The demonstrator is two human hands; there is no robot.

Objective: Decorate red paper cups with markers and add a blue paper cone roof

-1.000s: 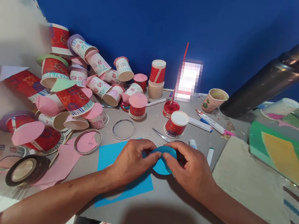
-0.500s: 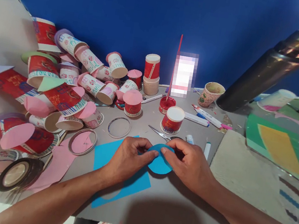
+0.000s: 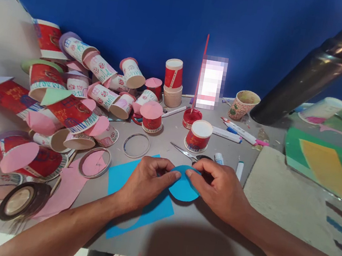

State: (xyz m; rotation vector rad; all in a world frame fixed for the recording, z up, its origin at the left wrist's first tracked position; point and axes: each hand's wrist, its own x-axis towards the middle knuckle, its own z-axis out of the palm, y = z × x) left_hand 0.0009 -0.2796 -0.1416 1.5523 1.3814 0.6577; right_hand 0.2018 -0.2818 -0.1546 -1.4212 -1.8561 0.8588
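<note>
A round blue paper disc [image 3: 184, 187] is pinched between my two hands above the table. My left hand [image 3: 149, 181] grips its left edge, thumb on top and fingers tucked beneath. On the opposite edge, my right hand [image 3: 221, 190] holds it the same way. Under my left hand and forearm lies a blue paper sheet [image 3: 155, 207] with a rounded cut-out at its lower edge. Just beyond the disc are scissors [image 3: 183, 150], their handles partly hidden by my right hand. Behind them a red and white paper cup [image 3: 198, 136] stands upside down.
Many decorated paper cups [image 3: 102, 69] are heaped at the left, near tape rolls [image 3: 18, 201] and pink paper scraps [image 3: 67, 187]. A red paint pot [image 3: 192, 118] holds a brush. Markers [image 3: 243, 133], a black flask [image 3: 311, 81] and a beige cloth [image 3: 272, 187] occupy the right.
Both hands keep hold of the blue disc, which has shifted very slightly to the right. The camera view has moved a little; the other things lie as before.
</note>
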